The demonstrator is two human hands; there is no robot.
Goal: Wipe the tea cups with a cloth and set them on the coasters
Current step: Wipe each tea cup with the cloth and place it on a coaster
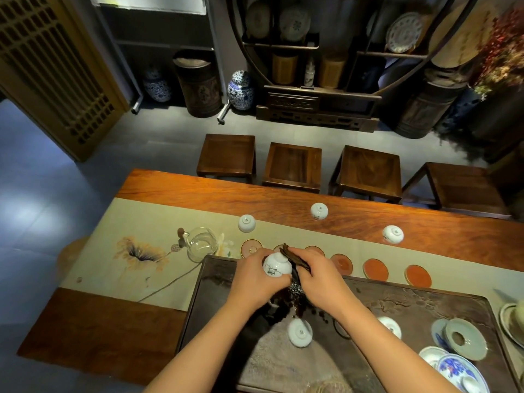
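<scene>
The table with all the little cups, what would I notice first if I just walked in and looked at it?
Right in the middle, the left hand holds a white tea cup upside down while the right hand rubs it with a dark cloth. Just behind the hands, a row of round orange coasters lies on the pale table runner. Farther back, three more upside-down white cups sit spread out.

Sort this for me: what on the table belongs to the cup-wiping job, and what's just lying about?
Job:
- held cup, in left hand
- dark cloth, in right hand
- upside-down cups
- coasters

Lying about:
- glass pitcher
- saucers
- stools
</scene>
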